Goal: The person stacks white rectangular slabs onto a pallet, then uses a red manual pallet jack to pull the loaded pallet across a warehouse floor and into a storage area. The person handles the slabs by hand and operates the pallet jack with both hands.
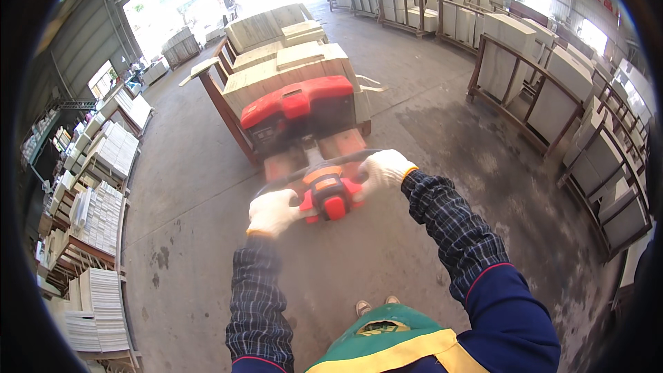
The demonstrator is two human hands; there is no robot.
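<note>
Both my hands wear white work gloves and grip the control handle [324, 190] of a red and black electric pallet truck [304, 107]. My left hand [273, 213] is closed round the handle's left side. On the other side, my right hand [387, 169] is closed round the right grip, a little farther off. Beyond the handle, the truck's body stands against a brown metal rack [224, 107] loaded with pale stone slabs [290, 72]. Several flatter slabs lie on top of the load. Slight blur softens the handle and gloves.
Racks of pale slabs [511, 55] line the right side. Along the left stand stacks of stone tiles [103, 214] on frames. Dark wet-looking patches mark the concrete floor [179, 249]. A bright doorway [173, 3] opens at the far left, beyond another loaded rack [181, 47].
</note>
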